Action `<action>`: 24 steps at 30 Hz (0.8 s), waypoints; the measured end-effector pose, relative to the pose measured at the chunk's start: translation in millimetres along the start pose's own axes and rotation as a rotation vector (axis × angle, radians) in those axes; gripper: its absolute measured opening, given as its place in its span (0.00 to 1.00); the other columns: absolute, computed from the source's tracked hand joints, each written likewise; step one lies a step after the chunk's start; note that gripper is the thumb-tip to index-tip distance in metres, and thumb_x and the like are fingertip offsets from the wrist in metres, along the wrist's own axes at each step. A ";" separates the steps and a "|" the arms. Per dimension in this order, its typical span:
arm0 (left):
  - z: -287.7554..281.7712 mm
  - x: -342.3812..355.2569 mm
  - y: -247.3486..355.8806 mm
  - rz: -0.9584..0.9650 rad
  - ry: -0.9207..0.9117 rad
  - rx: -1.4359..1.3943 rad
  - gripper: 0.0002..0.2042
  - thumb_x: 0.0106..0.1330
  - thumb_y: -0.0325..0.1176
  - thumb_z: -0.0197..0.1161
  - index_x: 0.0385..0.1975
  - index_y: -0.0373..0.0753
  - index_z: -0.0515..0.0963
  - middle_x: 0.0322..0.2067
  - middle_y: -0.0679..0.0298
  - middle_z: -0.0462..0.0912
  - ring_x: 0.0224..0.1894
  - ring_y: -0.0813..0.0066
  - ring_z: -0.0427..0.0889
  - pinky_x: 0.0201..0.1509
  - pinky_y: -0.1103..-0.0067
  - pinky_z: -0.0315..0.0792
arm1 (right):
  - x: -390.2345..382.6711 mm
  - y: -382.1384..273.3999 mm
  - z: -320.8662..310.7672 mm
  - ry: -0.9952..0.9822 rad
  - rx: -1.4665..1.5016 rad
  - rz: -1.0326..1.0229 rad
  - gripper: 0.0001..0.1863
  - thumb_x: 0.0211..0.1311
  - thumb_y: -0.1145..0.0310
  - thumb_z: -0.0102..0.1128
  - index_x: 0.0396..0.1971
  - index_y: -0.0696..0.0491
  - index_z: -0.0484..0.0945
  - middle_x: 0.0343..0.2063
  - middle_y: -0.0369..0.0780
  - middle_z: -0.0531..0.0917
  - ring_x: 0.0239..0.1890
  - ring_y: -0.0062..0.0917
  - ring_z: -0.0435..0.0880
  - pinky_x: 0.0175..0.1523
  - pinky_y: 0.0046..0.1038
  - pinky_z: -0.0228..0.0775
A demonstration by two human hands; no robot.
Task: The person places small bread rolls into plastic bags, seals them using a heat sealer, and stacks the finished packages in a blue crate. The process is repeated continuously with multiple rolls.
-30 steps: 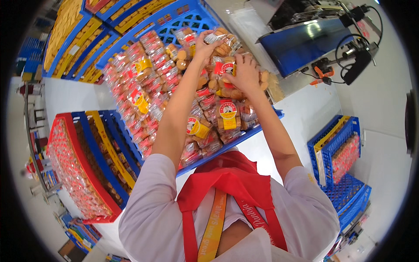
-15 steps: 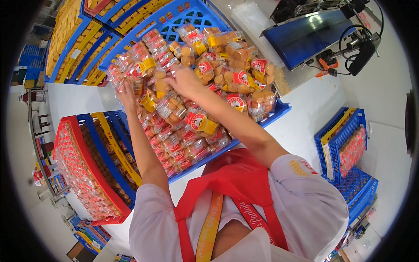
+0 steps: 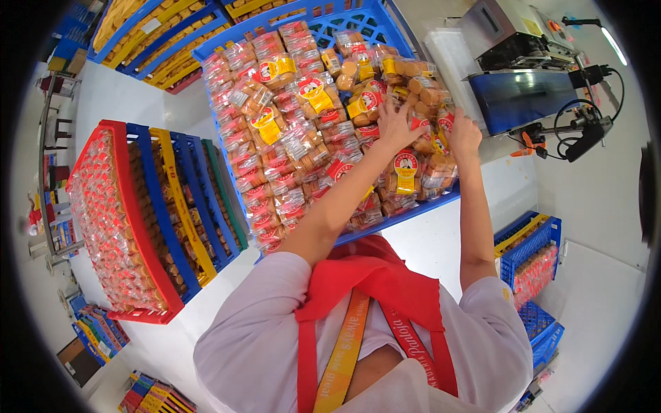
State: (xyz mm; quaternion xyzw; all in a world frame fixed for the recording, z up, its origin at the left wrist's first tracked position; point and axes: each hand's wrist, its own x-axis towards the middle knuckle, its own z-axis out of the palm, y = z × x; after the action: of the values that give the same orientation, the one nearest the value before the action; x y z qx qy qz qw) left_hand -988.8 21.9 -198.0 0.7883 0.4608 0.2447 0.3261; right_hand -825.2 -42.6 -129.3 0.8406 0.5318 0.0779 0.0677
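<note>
A big blue crate (image 3: 427,208) stands in front of me, heaped with clear packets of round biscuits with red and yellow labels. Towards its left the packets lie in close rows; on the right they are jumbled. My left hand (image 3: 398,129) rests on the jumbled packets, fingers spread and thumb out to the right. At the crate's right edge my right hand (image 3: 466,138) has its fingers bent around the side of a biscuit packet (image 3: 446,122). Its fingertips are partly hidden. Another packet (image 3: 405,172) lies label up just below my left hand.
To the left stands a stack of crates with a red crate (image 3: 141,275) full of packets. More loaded crates (image 3: 155,34) are stacked at the far left. Beyond the right edge sits a machine with a blue belt (image 3: 520,100). Blue crates (image 3: 527,255) stand on the right.
Both hands have moved right, from the crate's left part to its right side. More packets now lie in rows at the left. The view has shifted, too.
</note>
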 end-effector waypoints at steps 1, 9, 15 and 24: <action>4.1 4.5 -3.8 -0.052 -0.068 0.022 0.41 0.45 0.62 0.68 0.55 0.38 0.72 0.61 0.43 0.59 0.62 0.36 0.57 0.64 0.52 0.57 | 1.3 -4.9 -19.0 -0.006 0.048 0.019 0.23 0.44 0.62 0.71 0.40 0.49 0.69 0.28 0.44 0.82 0.35 0.41 0.83 0.37 0.38 0.77; 80.5 22.0 -87.6 0.105 0.133 -0.197 0.24 0.51 0.44 0.70 0.48 0.45 0.76 0.51 0.54 0.72 0.58 0.52 0.63 0.60 0.57 0.58 | 61.8 -190.3 -134.0 0.084 0.835 -0.307 0.33 0.44 0.50 0.69 0.45 0.59 0.73 0.34 0.48 0.83 0.36 0.41 0.84 0.43 0.38 0.76; -0.9 -9.7 -17.9 0.157 0.142 -0.332 0.09 0.59 0.32 0.62 0.38 0.36 0.81 0.36 0.52 0.81 0.33 0.56 0.80 0.38 0.70 0.73 | 87.7 -330.7 -10.6 -0.340 1.287 -0.099 0.27 0.43 0.53 0.72 0.39 0.58 0.79 0.39 0.51 0.82 0.43 0.40 0.81 0.49 0.37 0.73; -136.6 37.4 -93.3 -0.044 0.438 -0.276 0.12 0.68 0.36 0.55 0.35 0.32 0.78 0.32 0.51 0.82 0.36 0.56 0.81 0.38 0.68 0.72 | -4.6 -39.5 -58.0 0.131 0.816 -0.185 0.23 0.50 0.64 0.69 0.46 0.57 0.76 0.38 0.45 0.81 0.48 0.38 0.78 0.54 0.33 0.69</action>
State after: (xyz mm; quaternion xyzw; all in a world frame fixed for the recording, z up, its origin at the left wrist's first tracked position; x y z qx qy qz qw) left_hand -1118.4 128.3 -172.6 0.6543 0.4995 0.4632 0.3283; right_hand -873.8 -28.3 -80.5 0.7405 0.5955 -0.0923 -0.2976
